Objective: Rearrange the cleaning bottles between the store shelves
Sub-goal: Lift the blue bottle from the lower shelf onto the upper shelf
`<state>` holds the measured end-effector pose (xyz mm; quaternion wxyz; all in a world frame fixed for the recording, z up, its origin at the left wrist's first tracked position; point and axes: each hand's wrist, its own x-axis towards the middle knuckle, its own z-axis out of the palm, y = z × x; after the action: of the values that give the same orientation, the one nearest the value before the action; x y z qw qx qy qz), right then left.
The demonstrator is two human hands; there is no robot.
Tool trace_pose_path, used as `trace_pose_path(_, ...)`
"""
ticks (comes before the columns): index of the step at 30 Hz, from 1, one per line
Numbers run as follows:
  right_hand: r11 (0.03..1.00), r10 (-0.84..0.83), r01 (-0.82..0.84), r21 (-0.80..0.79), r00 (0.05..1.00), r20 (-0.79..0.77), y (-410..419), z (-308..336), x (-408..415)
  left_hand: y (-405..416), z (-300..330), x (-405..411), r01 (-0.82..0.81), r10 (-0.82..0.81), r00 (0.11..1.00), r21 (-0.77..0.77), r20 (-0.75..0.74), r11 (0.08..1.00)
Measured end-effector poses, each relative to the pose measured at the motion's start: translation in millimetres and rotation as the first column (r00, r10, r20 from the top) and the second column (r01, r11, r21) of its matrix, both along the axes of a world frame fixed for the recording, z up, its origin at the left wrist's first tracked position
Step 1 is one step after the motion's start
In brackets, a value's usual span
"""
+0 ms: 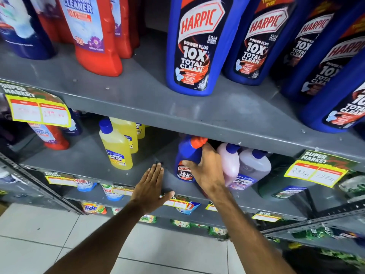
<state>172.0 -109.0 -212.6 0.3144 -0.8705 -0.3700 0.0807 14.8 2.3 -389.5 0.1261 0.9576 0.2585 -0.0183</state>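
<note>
A small blue Harpic bottle (186,155) with a red cap stands on the middle grey shelf (83,161). My right hand (205,169) is wrapped around its right side, thumb across the front. My left hand (153,184) lies flat and open on the shelf's front edge, just left of that bottle, holding nothing. Several large blue Harpic bottles (194,46) stand on the upper shelf (138,95). Red bathroom cleaner bottles (92,34) stand at the upper left.
Yellow bottles with blue caps (116,147) stand left of my hands. A pink bottle (230,163) and a pale lilac bottle (254,167) touch my right hand's far side. Price tags (316,171) hang from shelf edges. Detergent packs (92,208) fill lower shelves above a tiled floor (59,234).
</note>
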Motion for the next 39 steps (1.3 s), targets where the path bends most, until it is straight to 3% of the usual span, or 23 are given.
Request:
trace_pose_path(3, 1.0, -0.02, 0.02, -0.018, 1.0, -0.003, -16, 3, -11, -11, 14, -23, 0.026, -0.026, 1.0, 0.038, 0.005, 0.999)
trace_pose_path(8, 0.991, 0.04, -0.044, 0.123, 0.999, 0.034, -56, 40, -40, -32, 76, -59, 0.044, -0.06, 0.987, 0.109, 0.151, 0.993)
trace_pose_path(14, 0.962, 0.146, -0.18, 0.207, 0.975, 0.166, -103, 124, -73, -52, 177, -88, 0.001, -0.068, 0.954, 0.222, 0.293, 0.975)
trace_pose_path(19, 0.935, 0.159, -0.232, 0.268, 0.95, 0.268, -129, 199, -85, -55, 247, -94, -0.002, -0.186, 0.888, 0.407, 0.42, 0.914)
trace_pose_path(24, 0.872, 0.169, -0.314, 0.376, 0.913, 0.372, -134, 273, -77, -39, 309, -78, -0.134, -0.148, 0.831, 0.451, 0.537, 0.882)
trace_pose_path(27, 0.843, 0.145, -0.336, 0.42, 0.894, 0.424, -128, 309, -64, -22, 337, -64, -0.184, -0.077, 0.854, 0.438, 0.515, 0.88)
trace_pose_path(31, 0.867, 0.102, -0.312, 0.39, 0.875, 0.473, -110, 342, -35, 3, 354, -42, -0.18, 0.06, 0.936, 0.327, 0.346, 0.928)
trace_pose_path(39, 0.912, 0.051, -0.206, 0.354, 0.915, 0.401, -62, 358, 30, 21, 356, -16, -0.104, 0.065, 0.984, 0.239, 0.167, 0.966)
